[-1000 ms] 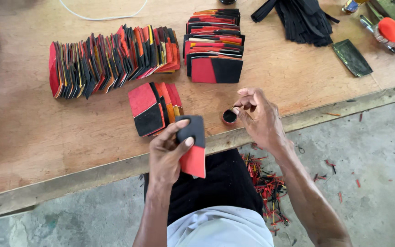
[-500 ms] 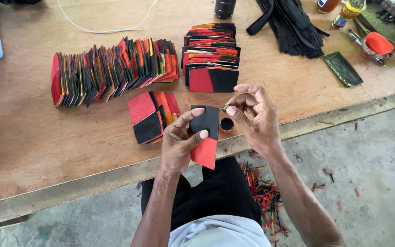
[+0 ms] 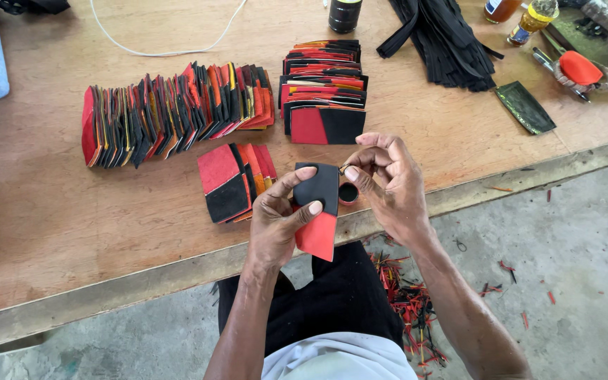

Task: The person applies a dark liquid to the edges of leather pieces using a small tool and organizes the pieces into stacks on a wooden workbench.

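My left hand (image 3: 279,222) holds a flat piece (image 3: 320,211) that is black on top and red below, thumb pressed on its black half. My right hand (image 3: 388,184) is pinched on a small applicator (image 3: 346,169) at the piece's top right corner. Just behind the piece, a small round pot (image 3: 348,193) with a dark inside sits on the wooden table (image 3: 72,211). A small pile of red and black pieces (image 3: 230,179) lies left of my hands.
A long row of upright red, black and orange pieces (image 3: 170,112) and a stacked pile (image 3: 324,91) lie farther back. Black strips (image 3: 445,35), a dark bottle (image 3: 345,14), glue bottles (image 3: 529,17), a white cord (image 3: 170,49). Red scraps (image 3: 409,302) litter the concrete floor.
My right hand rose from the small pot to the corner of the piece. My left hand lifted the piece and turned it upright, closer to the right hand.
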